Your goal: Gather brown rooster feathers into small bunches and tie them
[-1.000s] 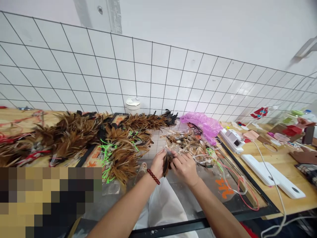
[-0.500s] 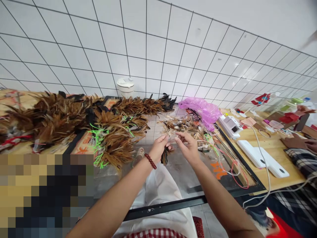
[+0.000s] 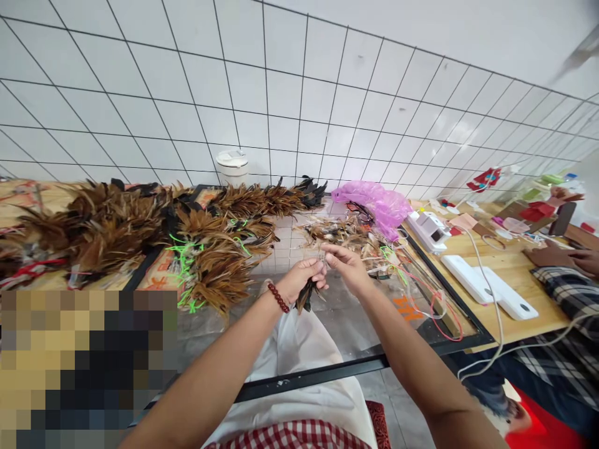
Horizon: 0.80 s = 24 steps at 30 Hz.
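"Two things: what sits nearest you, and what have you got hold of?"

"Nearest is my red-checked cloth (image 3: 299, 434), then the black edge of the desk (image 3: 322, 376). Past that, my left hand (image 3: 303, 277) has its fingers closed round a small bunch of dark feathers (image 3: 304, 299), the tips hanging down."

"And your right hand (image 3: 350, 272)?"

"Thumb and forefinger are up beside my left fingers, near the bunch's upper end. I can't tell whether they've closed on anything."

"What lies further off?"

"Brown feather bundles (image 3: 219, 280) with green ties (image 3: 187, 293) on my left, loose feathers (image 3: 344, 232) a little to the right. Beyond those, a pink plastic bag (image 3: 374, 202), then a white lidded cup (image 3: 233, 167) near the grid-lined wall (image 3: 283, 93)."
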Each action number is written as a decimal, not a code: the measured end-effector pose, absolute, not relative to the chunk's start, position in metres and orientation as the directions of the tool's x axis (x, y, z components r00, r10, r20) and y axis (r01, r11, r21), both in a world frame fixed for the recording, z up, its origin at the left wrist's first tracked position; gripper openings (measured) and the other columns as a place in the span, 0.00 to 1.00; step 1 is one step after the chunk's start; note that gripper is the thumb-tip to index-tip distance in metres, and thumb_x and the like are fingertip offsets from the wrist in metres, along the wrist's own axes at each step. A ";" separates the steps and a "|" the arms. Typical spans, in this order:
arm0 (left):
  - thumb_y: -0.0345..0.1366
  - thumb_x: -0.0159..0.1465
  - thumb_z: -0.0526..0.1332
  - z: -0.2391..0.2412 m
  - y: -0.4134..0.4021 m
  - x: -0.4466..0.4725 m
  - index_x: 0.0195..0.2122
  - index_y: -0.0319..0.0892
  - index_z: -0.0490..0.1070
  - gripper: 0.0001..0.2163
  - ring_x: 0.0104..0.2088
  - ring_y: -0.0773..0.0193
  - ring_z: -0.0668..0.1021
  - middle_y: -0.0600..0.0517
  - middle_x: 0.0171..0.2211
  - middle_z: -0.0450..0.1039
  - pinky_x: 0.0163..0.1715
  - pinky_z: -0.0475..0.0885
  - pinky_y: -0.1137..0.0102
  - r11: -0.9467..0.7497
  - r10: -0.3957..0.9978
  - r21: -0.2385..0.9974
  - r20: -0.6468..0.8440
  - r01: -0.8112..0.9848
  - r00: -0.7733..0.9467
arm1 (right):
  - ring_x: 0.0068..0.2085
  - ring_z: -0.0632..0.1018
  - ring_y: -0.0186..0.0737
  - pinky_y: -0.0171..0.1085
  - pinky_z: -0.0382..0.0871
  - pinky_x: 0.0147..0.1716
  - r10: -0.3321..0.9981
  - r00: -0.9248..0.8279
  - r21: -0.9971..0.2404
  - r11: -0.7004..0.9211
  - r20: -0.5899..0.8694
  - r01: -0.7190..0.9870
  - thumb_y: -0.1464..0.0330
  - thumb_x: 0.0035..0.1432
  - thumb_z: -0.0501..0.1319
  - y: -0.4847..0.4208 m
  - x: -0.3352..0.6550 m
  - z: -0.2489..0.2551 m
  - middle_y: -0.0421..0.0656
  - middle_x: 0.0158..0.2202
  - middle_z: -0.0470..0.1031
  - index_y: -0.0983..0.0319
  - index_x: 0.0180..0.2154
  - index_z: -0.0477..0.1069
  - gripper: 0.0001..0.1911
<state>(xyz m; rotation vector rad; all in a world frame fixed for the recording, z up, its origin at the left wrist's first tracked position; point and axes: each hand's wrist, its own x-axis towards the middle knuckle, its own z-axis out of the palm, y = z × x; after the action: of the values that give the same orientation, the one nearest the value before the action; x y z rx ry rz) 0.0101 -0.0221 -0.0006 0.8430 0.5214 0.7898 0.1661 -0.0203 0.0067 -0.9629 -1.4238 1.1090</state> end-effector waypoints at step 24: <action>0.41 0.57 0.66 -0.002 -0.021 0.010 0.28 0.38 0.64 0.14 0.14 0.79 0.53 0.62 0.18 0.50 0.12 0.48 0.83 0.435 0.836 0.771 -0.154 -0.464 0.527 | 0.35 0.75 0.37 0.36 0.67 0.38 0.948 -0.031 -0.625 0.233 0.316 0.745 0.70 0.55 0.62 -0.051 0.266 0.069 0.44 0.34 0.79 0.62 0.34 0.77 0.05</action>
<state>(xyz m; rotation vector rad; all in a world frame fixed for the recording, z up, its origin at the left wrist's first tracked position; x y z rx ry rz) 0.0100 -0.0210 -0.0023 0.7379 0.5773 0.8670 0.2663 -0.0515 0.0689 -1.5600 -1.8217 0.3774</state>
